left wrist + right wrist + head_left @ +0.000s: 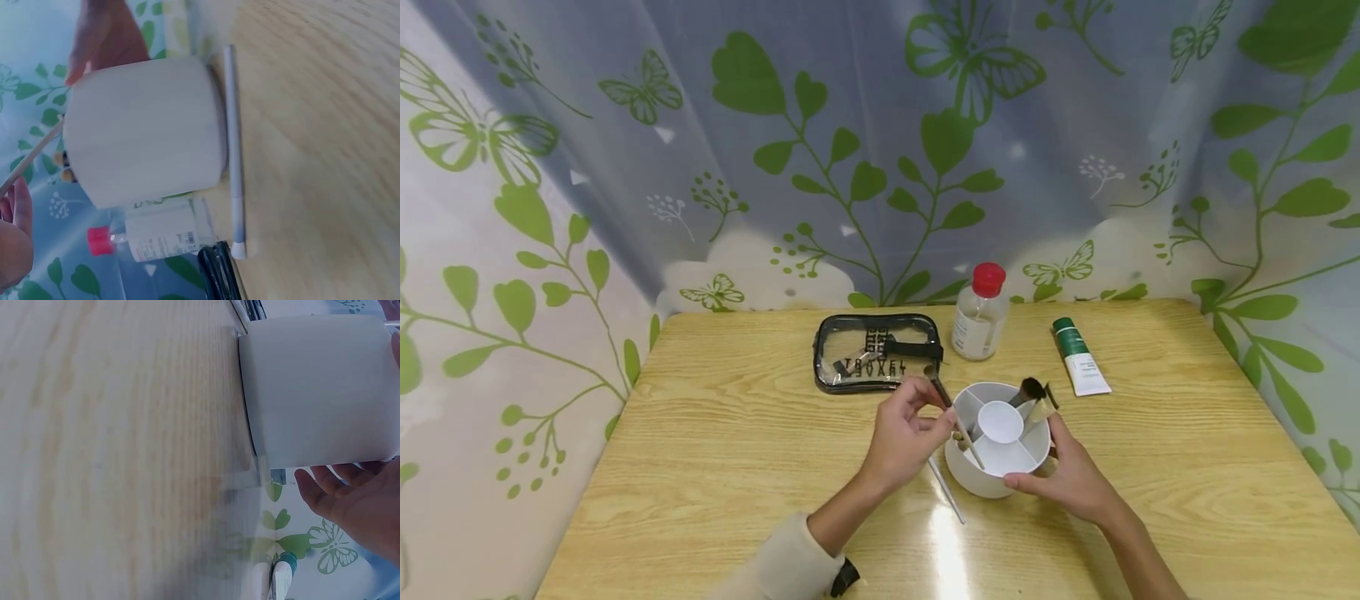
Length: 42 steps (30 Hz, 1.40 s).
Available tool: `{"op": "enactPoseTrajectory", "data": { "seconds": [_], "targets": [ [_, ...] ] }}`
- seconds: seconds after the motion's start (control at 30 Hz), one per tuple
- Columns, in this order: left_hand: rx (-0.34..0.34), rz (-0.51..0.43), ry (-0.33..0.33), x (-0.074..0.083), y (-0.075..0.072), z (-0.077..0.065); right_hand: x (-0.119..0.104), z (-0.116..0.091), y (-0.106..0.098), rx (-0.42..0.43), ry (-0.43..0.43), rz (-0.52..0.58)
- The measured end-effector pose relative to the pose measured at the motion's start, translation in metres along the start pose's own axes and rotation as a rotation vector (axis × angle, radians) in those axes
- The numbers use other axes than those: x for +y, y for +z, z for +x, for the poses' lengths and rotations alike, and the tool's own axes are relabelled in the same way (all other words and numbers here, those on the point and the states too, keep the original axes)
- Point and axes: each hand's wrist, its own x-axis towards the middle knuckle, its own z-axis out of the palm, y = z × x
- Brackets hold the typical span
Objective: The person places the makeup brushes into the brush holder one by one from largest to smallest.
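My left hand (904, 433) pinches a slim makeup brush (972, 447) near the middle. Its dark head points up and away, and its handle end dips into a compartment of a white round organizer (979, 481). Around the organizer's right side, my right hand (1075, 479) holds it, thumb at the front rim and fingers on the far side. A dark-bristled brush (1032, 388) and a pale one stand in the right compartments; small brush heads show at the left. Another brush (234, 144) lies on the table against the organizer's base.
Behind my left hand lies a clear travel pouch (872, 354) with black trim. A clear bottle (980, 321) with a red cap stands behind the organizer. To the right lies a green and white tube (1081, 358). A patterned curtain (850, 150) hangs along the table's far edge.
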Motion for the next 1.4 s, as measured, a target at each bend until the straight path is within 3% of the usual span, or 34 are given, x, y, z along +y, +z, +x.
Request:
{"op": "enactPoseTrajectory", "data": {
  "seconds": [0.1, 0.4, 0.77, 1.0, 1.27, 1.4],
  "targets": [
    [-0.025, 0.069, 0.031, -0.003, 0.002, -0.006, 0.0, 0.0, 0.0, -0.005, 0.014, -0.001],
    [-0.074, 0.258, 0.21, -0.016, 0.008, -0.021, 0.0, 0.0, 0.0, -0.004, 0.019, -0.014],
    [-0.097, 0.378, 0.306, -0.022, 0.012, -0.033, -0.001, -0.001, 0.001, 0.003, 0.011, -0.01],
    [-0.087, 0.462, 0.288, -0.026, 0.015, -0.036, -0.001, -0.001, 0.001, 0.003, 0.009, -0.012],
    [-0.106, 0.462, 0.264, -0.031, 0.011, -0.036, -0.001, -0.001, 0.001, 0.003, 0.026, -0.013],
    [-0.163, 0.471, 0.282, -0.034, 0.002, -0.038, -0.001, -0.001, 0.001, 0.002, 0.035, -0.014]
  ]
}}
